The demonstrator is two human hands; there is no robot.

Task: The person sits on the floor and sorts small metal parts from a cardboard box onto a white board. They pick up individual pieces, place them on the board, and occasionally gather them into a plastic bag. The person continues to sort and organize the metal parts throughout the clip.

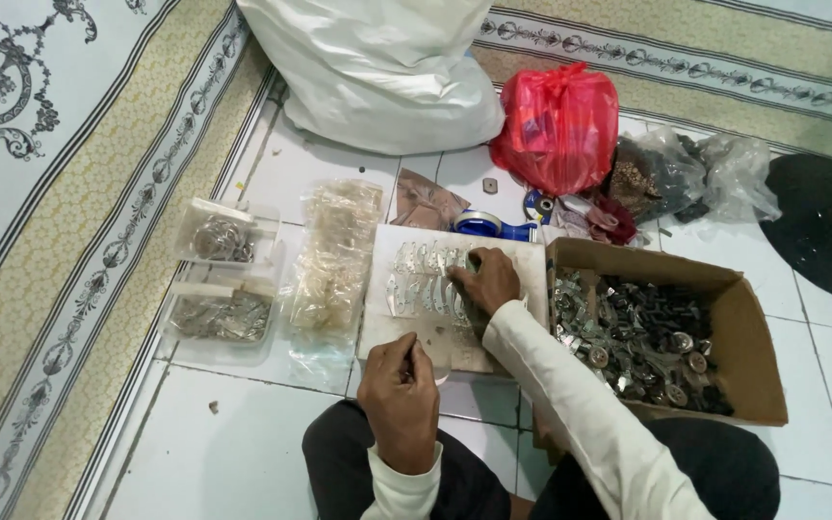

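Note:
I sit on a tiled floor in front of a flat beige board [392, 327]. Several small clear packets with silver pieces [421, 274] lie in rows on it. My right hand [486, 279] reaches across and rests its fingertips on the packets near the board's far edge. My left hand [399, 400] is at the near edge of the board, fingers pinched around a small thin object that I cannot make out. A cardboard box [753, 337] full of small metal parts stands right of the board.
A stack of clear plastic bags [334, 255] and two clear tubs of metal bits [223, 279] lie left of the board. Behind are a blue tape roll [483, 226], a red plastic bag [559, 125], a white sack [387, 67], dark bags [666, 173] and a patterned carpet [69, 193].

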